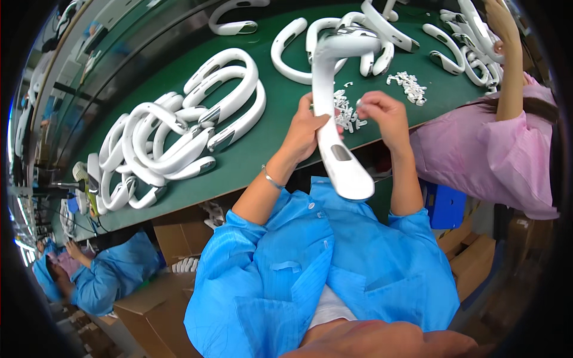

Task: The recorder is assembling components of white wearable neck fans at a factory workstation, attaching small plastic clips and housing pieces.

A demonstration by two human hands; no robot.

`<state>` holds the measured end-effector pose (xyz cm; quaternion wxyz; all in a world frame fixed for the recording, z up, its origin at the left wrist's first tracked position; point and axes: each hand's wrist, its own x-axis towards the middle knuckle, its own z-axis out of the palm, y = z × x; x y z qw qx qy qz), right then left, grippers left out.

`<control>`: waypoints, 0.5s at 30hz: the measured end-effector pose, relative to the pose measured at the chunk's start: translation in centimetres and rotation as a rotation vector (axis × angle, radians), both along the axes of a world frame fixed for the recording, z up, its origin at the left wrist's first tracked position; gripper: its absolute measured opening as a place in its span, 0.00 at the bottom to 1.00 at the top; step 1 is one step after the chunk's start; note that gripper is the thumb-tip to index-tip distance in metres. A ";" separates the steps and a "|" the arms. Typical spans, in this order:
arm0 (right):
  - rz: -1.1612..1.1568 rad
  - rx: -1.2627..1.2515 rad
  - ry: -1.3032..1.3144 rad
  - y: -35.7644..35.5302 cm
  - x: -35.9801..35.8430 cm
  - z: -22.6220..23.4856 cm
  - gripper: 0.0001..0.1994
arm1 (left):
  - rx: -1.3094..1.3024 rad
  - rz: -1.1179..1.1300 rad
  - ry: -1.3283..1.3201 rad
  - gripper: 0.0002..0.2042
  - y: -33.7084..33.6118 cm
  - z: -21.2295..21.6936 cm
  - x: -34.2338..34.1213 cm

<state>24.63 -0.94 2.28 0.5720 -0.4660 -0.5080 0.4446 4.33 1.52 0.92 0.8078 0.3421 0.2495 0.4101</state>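
My left hand (303, 132) is closed around a white curved neckband (324, 80), which looks like a neck fan. It stands up over the bench edge, its rounded end with a dark grey window (341, 153) pointing toward me. To its right, my right hand (387, 116) is closed in a pinch on a small white part (359, 104) whose shape is hard to make out. Just behind and below the fingers lies a pile of small white plastic parts (351, 119), partly covered by the neckband. A second pile of them (408, 88) lies farther right.
Stacked neckbands (161, 143) fill the left of the green bench (274, 125); more neckbands (292, 51) lie at the back. On the right, a co-worker in pink (477, 143) reaches over more neckbands (449, 51). Another person in blue (119, 268) sits left, near cardboard boxes (155, 304).
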 end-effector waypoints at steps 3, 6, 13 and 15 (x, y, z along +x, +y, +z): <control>0.104 -0.093 -0.122 -1.4 -3.1 1.5 0.05 | 0.023 0.048 -0.106 0.23 -0.2 -0.3 0.3; 0.085 -0.025 -0.212 -1.2 -4.9 1.8 0.04 | 0.013 0.101 -0.200 0.18 -1.2 -0.2 1.1; 0.079 -0.081 -0.195 -1.5 -5.5 2.4 0.03 | 0.039 0.132 -0.062 0.14 -2.1 -0.8 0.9; 0.111 -0.080 -0.157 -1.5 -5.5 2.1 0.04 | 0.000 0.112 -0.105 0.15 -1.8 -1.4 0.8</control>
